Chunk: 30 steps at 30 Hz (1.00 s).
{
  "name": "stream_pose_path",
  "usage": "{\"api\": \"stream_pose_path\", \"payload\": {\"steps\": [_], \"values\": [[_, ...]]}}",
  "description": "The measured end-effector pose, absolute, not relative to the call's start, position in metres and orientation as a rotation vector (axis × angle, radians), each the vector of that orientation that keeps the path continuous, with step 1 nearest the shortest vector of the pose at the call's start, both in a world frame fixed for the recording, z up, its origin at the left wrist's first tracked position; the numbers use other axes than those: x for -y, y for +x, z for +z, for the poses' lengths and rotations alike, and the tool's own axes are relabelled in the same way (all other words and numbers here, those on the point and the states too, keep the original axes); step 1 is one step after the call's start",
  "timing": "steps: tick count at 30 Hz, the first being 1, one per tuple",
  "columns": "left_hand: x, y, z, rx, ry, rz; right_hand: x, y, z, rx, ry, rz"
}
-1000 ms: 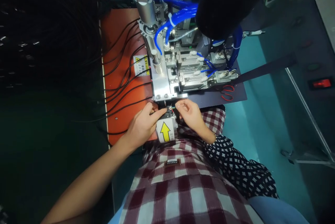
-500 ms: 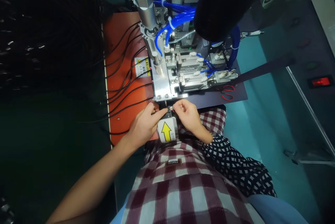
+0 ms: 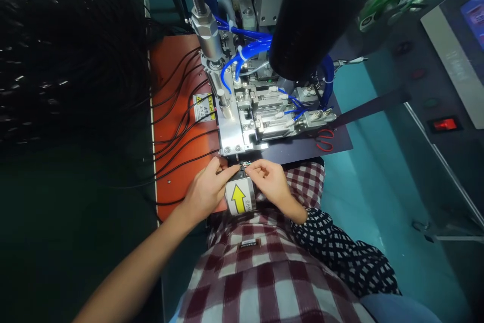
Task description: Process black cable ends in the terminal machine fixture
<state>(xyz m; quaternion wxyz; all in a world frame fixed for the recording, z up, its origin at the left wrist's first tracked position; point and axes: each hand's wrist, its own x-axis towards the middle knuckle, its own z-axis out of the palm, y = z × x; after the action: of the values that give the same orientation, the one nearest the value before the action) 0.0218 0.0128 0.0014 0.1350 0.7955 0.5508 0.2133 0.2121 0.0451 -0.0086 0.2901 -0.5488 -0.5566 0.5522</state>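
Note:
My left hand (image 3: pixel 206 188) is closed at the near end of the machine, its thumb reaching right to the tip of a black cable, most of which the hand hides. Thin wires (image 3: pixel 247 164), some pale and some greenish, stick out from that tip. On the other side, my right hand (image 3: pixel 271 182) pinches at these wires with thumb and forefinger. Beneath the fingertips lies a small black fixture (image 3: pixel 239 175). Just nearer to me is a white plate with a yellow arrow (image 3: pixel 239 198).
Beyond my hands stands a metal machine (image 3: pixel 231 134) with blue air tubes (image 3: pixel 257 50). Several black cables (image 3: pixel 185 144) cross the orange board (image 3: pixel 172 162) on the left. Red-handled scissors or pliers (image 3: pixel 325 140) lie at right. A solder spool (image 3: pixel 391 3) and a red switch (image 3: pixel 445 124) are farther right.
The whole view has shifted slightly, so the machine sits lower. My right fingertips have moved to the near side of the wires, whose ends now show more. My left hand keeps its place.

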Motion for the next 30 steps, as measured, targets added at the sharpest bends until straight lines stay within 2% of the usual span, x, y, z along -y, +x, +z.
{"api": "stream_pose_path", "payload": {"steps": [4, 6, 13, 18, 22, 30], "values": [[-0.013, 0.021, 0.000, -1.573, 2.312, 0.639, -0.047, 0.213, 0.002, 1.882, -1.489, 0.990], [-0.013, 0.021, 0.000, -1.571, 2.310, 0.639, -0.048, 0.214, 0.006, 1.939, -1.489, 0.934], [-0.014, 0.023, 0.006, -1.580, 2.307, 0.642, -0.055, 0.217, 0.007, 1.903, -1.452, 1.042], [-0.015, 0.022, 0.004, -1.577, 2.319, 0.643, -0.062, 0.220, -0.010, 1.603, -1.395, 1.510], [-0.014, 0.023, 0.005, -1.591, 2.327, 0.644, -0.064, 0.221, -0.019, 1.364, -1.333, 1.737], [-0.001, 0.038, 0.016, -1.701, 2.461, 0.386, -0.060, 0.207, -0.022, 1.256, -1.325, 1.664]]}}
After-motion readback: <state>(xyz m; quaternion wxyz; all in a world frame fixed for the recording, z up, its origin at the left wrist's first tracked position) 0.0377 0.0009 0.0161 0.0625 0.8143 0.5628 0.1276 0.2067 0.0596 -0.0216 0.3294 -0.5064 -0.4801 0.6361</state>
